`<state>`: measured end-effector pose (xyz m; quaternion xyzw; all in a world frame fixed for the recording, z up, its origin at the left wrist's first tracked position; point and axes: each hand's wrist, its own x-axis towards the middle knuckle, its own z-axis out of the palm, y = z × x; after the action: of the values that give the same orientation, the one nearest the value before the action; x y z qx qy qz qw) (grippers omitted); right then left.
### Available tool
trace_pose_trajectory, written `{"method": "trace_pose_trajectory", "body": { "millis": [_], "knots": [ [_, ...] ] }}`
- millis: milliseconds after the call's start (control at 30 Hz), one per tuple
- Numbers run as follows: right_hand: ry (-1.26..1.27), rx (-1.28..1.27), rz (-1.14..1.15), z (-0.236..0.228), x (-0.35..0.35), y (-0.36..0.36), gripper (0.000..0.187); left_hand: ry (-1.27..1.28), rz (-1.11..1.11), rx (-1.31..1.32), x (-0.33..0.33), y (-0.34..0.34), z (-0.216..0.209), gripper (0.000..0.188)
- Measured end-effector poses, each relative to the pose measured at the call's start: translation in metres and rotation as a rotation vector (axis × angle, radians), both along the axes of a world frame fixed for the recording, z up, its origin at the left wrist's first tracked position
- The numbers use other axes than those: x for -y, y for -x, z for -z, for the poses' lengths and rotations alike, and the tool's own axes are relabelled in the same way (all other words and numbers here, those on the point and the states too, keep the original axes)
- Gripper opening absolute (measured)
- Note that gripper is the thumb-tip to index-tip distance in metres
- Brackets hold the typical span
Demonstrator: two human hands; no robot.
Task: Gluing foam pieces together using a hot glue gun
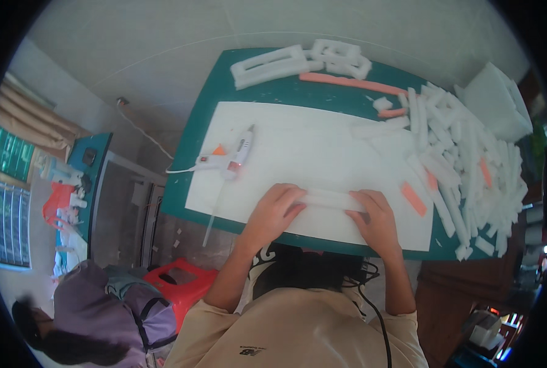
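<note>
A white foam strip [327, 199] lies crosswise between my two hands, close to the near edge of a white board [285, 147]. My left hand [275, 211] grips its left end with thumb and fingers. Around the right end my right hand [374, 218] is closed in the same way. A white glue gun [233, 158] rests on the board to the left, its glue stick [211, 214] sticking out toward the near edge. A short pink foam piece [413, 199] lies just right of my right hand.
Many white foam strips [457, 165] are heaped on the green table's right side, beside a white foam block [497, 101]. Foam frames [273, 64] and a long pink strip [350, 82] lie along the far edge. A red stool [184, 285] and another person [101, 313] are at lower left.
</note>
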<state>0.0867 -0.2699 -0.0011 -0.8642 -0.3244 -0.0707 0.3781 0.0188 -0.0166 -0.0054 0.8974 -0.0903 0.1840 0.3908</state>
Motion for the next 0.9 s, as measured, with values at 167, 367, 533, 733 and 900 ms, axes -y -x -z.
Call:
{"method": "trace_pose_trajectory", "body": {
  "millis": [167,367,533,733,900],
  "knots": [
    [0.020,0.006,-0.033,-0.008,-0.001,0.001,0.037,-0.011,0.040,0.019,0.000,-0.004,0.002,0.028],
    [0.004,-0.019,-0.077,-0.008,-0.011,0.000,0.040,-0.143,0.002,0.080,-0.005,0.000,-0.004,0.027],
    [0.047,-0.006,-0.041,-0.006,0.000,0.005,0.038,-0.203,0.041,0.146,0.005,-0.001,0.011,0.027],
    [0.060,0.018,0.000,-0.003,-0.008,0.011,0.037,-0.216,0.052,0.095,0.004,0.001,0.010,0.032],
    [0.036,-0.004,0.034,0.000,-0.015,0.011,0.034,-0.174,-0.041,0.151,-0.012,0.022,-0.022,0.031]
  ]
}}
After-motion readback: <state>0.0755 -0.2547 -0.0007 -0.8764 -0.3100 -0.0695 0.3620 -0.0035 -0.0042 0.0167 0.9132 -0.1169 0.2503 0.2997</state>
